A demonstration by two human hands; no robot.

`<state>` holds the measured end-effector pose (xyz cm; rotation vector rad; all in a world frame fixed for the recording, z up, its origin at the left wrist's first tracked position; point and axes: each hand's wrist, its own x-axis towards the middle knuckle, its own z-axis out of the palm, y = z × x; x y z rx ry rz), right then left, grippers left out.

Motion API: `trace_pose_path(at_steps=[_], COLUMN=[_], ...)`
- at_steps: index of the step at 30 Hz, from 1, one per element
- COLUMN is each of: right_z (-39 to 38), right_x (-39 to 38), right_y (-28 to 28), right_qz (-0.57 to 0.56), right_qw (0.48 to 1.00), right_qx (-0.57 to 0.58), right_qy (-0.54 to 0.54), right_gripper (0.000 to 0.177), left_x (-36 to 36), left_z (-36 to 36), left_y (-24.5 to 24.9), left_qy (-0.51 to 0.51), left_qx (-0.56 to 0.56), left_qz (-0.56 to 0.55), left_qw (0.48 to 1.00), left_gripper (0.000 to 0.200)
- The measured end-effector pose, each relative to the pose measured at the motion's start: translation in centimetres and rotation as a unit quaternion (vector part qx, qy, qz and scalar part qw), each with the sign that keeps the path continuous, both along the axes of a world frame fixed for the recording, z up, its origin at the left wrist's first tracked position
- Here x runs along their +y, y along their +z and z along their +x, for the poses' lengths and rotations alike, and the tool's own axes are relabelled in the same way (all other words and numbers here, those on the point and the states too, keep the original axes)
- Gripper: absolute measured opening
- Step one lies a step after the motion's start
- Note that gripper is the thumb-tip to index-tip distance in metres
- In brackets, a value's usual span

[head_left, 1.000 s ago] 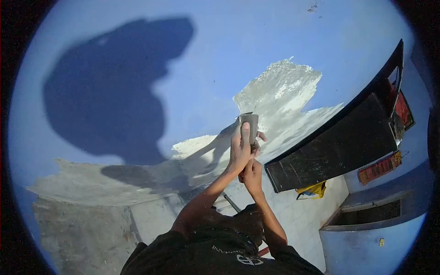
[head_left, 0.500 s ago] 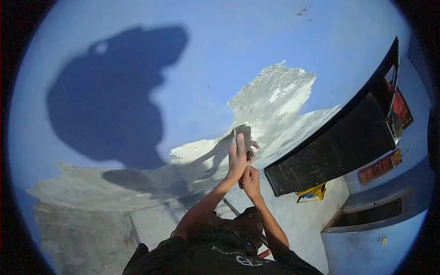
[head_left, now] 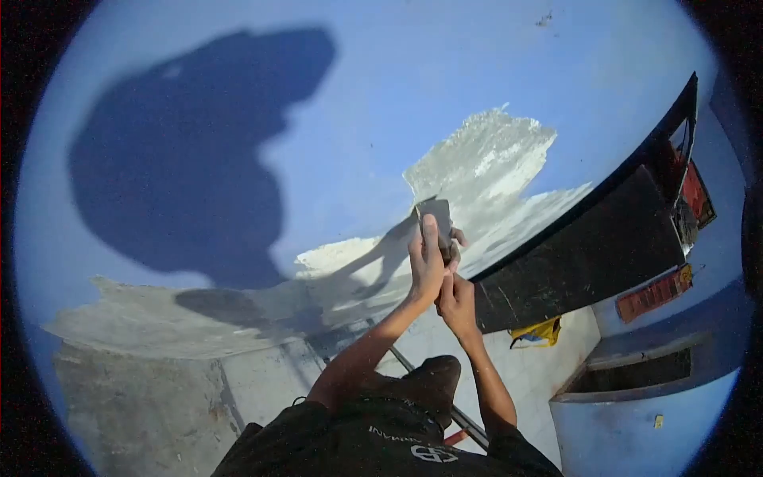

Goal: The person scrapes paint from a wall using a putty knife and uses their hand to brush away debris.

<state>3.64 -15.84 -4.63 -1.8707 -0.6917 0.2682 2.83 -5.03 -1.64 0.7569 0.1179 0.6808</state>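
Scraper (head_left: pixel 435 216) was flat against the white plaster patch (head_left: pixel 485 159) on the blue wall (head_left: pixel 381 95), a bit higher and further right than half a second earlier, back near its spot of a second ago. Left hand (head_left: pixel 425 266) pressed the blade with one finger stretched up along it. Right hand (head_left: pixel 458 304) was closed round the handle just below, touching the left. Person's shadow (head_left: pixel 183 151) lay far left, and a dark board (head_left: pixel 588 254) leaned at right with a yellow cloth (head_left: pixel 540 330) under it.
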Motion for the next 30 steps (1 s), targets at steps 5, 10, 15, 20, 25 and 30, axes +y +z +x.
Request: trace_pose_path(at_steps=[5, 10, 15, 20, 25, 30], right_z=[0.5, 0.2, 1.7, 1.5, 2.2, 2.9], right_x=[-1.1, 0.5, -0.4, 1.9, 0.7, -1.1], right_y=[-1.3, 1.4, -1.5, 2.0, 1.5, -0.6], right_qz=[-0.041, 0.013, -0.015, 0.029, -0.001, -0.012], right_qw=[0.997, 0.999, 0.999, 0.998, 0.996, 0.999], right_qx=[-0.071, -0.043, 0.035, -0.055, -0.080, -0.041], right_qy=[-0.008, -0.004, -0.012, 0.007, 0.045, 0.018], right_gripper=[0.044, 0.043, 0.047, 0.043, 0.040, 0.043], left_x=[-1.2, 0.0, -0.7, 1.2, -0.2, -1.4], left_z=[1.4, 0.1, 1.0, -0.3, 0.8, 1.5], left_y=[-3.4, 1.0, -0.6, 4.5, 1.2, 0.2], left_qy=[-0.001, 0.023, 0.005, 0.080, 0.088, 0.037], left_qx=[-0.003, -0.032, -0.006, -0.046, -0.060, -0.031], left_qz=[-0.008, 0.014, 0.007, 0.049, -0.003, -0.039], left_qw=[1.000, 0.999, 1.000, 0.995, 0.994, 0.998], left_gripper=[0.046, 0.045, 0.044, 0.046, 0.044, 0.041])
